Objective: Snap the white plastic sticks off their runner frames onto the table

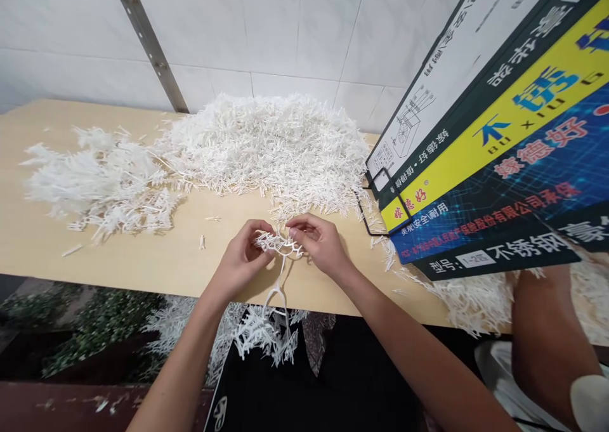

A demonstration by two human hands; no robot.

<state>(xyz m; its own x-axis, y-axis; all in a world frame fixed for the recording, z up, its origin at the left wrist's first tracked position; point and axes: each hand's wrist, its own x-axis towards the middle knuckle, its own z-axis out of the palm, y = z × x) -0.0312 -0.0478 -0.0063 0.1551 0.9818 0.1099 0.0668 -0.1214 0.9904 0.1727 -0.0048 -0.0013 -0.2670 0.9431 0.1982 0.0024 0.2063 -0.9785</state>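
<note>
A white, thin-stemmed plastic sprig (284, 249) with many fine tips is stretched between my hands, just above the table's front part. My left hand (240, 257) curls its fingers and thumb round the bushy left end. With thumb and fingertips together, my right hand (320, 240) pinches the right side. From the sprig a stem runs down over the table edge to a fringed white cluster (266, 333) hanging in front of my dark clothing. Right behind my hands spreads a large heap of small white plastic pieces (271, 150).
Further left on the wooden table (200, 254) lies a looser pile of white branched pieces (102, 181). A large printed cardboard box (476, 159) leans at the right, by a black wire frame (373, 232). Another person's arm (554, 337) shows beyond it. A metal bracket (155, 51) rests against the tiled wall.
</note>
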